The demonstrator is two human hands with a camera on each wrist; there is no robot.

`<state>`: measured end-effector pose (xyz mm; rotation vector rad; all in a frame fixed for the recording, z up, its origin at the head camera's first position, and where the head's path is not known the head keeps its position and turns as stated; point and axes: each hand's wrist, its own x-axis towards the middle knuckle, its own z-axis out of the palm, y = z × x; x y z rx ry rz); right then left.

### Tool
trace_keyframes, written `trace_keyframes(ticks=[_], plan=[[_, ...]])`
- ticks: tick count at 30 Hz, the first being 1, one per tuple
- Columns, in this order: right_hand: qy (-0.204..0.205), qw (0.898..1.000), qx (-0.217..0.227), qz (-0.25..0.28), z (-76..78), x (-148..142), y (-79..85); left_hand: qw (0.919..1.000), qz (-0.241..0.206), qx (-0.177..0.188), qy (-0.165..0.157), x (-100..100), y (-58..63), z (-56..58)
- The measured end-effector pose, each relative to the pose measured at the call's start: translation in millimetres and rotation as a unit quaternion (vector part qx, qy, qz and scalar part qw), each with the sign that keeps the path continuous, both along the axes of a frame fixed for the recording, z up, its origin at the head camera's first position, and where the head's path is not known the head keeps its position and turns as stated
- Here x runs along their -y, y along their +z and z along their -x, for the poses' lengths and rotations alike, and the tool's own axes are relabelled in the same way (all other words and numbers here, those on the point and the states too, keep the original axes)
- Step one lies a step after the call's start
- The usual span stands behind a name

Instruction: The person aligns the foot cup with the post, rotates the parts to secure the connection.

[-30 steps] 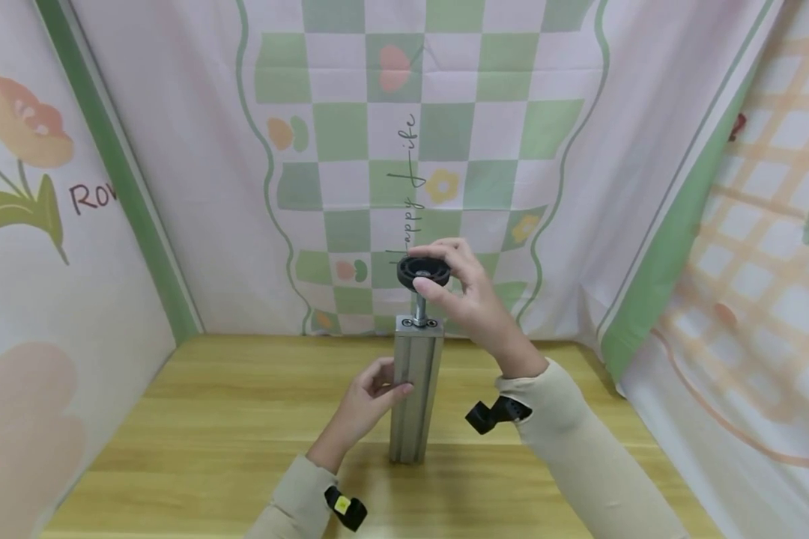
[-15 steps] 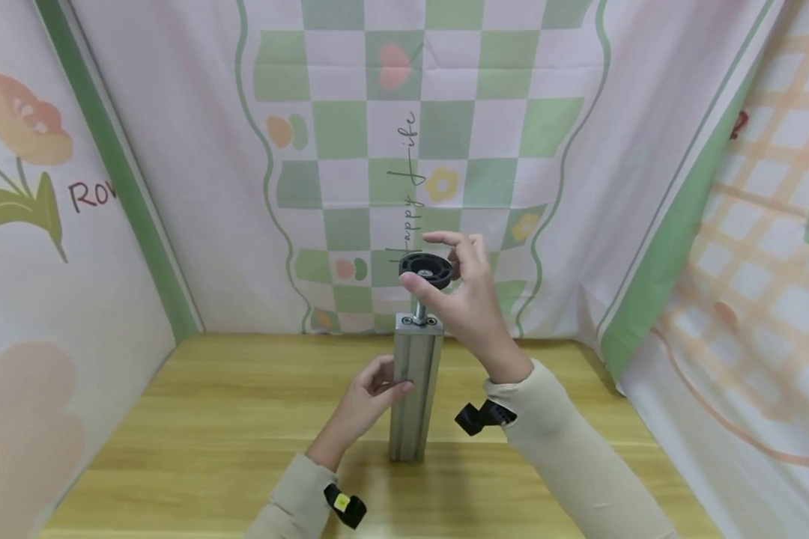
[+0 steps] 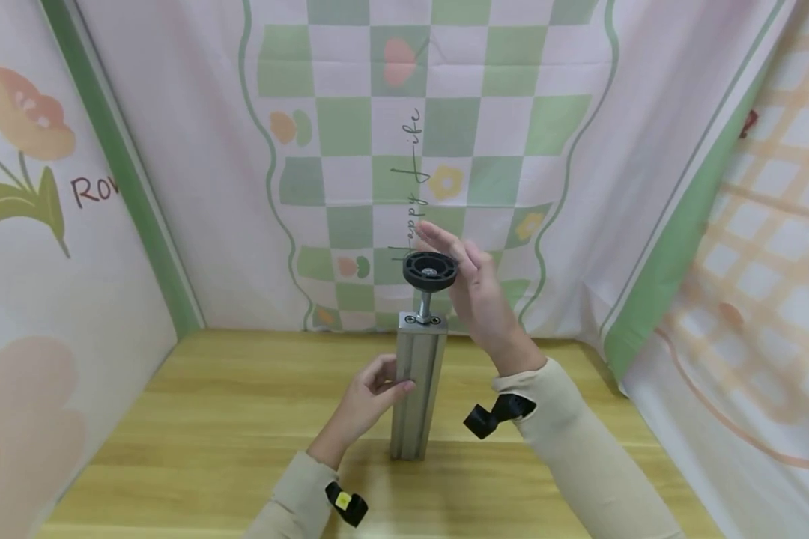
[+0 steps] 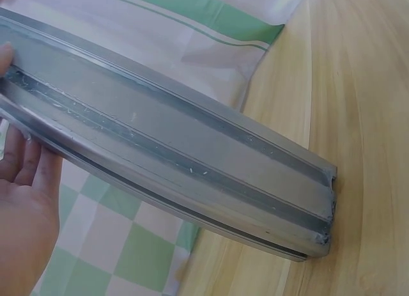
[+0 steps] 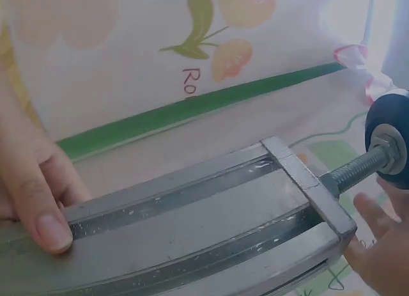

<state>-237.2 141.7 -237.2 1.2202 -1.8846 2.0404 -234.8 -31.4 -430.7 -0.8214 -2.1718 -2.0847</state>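
Observation:
A slotted aluminium profile (image 3: 419, 389) stands upright on the wooden table, its lower end on the surface. My left hand (image 3: 369, 397) grips it from the left around mid-height, thumb across the near face. From the end plate on top rises a threaded rod (image 5: 358, 171) with a nut, carrying a round black levelling foot (image 3: 430, 278) whose hollow side faces up. Just right of that foot is my right hand (image 3: 488, 311), fingers extended and pointing up and away. Whether its fingers touch the rim I cannot tell. The left wrist view shows the profile's rough lower end.
The wooden table (image 3: 243, 419) reaches back to a checked fabric curtain (image 3: 438, 127). Printed fabric walls close in at the left (image 3: 74, 284) and the right (image 3: 748, 314). Each sleeve carries a black strapped wrist mount.
My right hand had its thumb and fingers around the levelling foot; now the thumb has come off and the fingers have straightened beside it. My left hand keeps its hold on the profile.

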Motion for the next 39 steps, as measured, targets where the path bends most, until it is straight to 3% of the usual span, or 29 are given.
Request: trace_keyframes(ticks=[3, 7, 20, 30, 35, 39], plan=[[0.07, 0.997, 0.022, 0.028, 1.4, -1.3, -0.7, 1.0, 0.003, 0.002, -0.001, -0.4, 0.7, 0.2], [0.108, 0.994, 0.012, 0.033, 3.8, -3.1, -2.5, 0.9999, 0.008, 0.007, -0.003, -0.7, 1.2, 0.1], [0.147, 0.988, 0.019, 0.035, 8.4, -7.8, -6.2, 1.0, 0.002, -0.001, -0.005, -1.1, -0.4, -1.6], [0.102, 0.994, 0.039, 0.031, 6.9, -7.7, -8.0, 1.0, -0.006, -0.004, -0.006, -1.3, -3.0, -0.3], [0.028, 0.999, 0.019, -0.013, 1.5, -8.5, -7.7, 0.9999, -0.007, -0.009, -0.007, -1.4, -2.4, -0.8], [-0.039, 0.998, 0.003, -0.053, -4.6, -7.1, -3.4, 0.9999, -0.004, -0.008, -0.008, -1.6, -1.9, -0.3]])
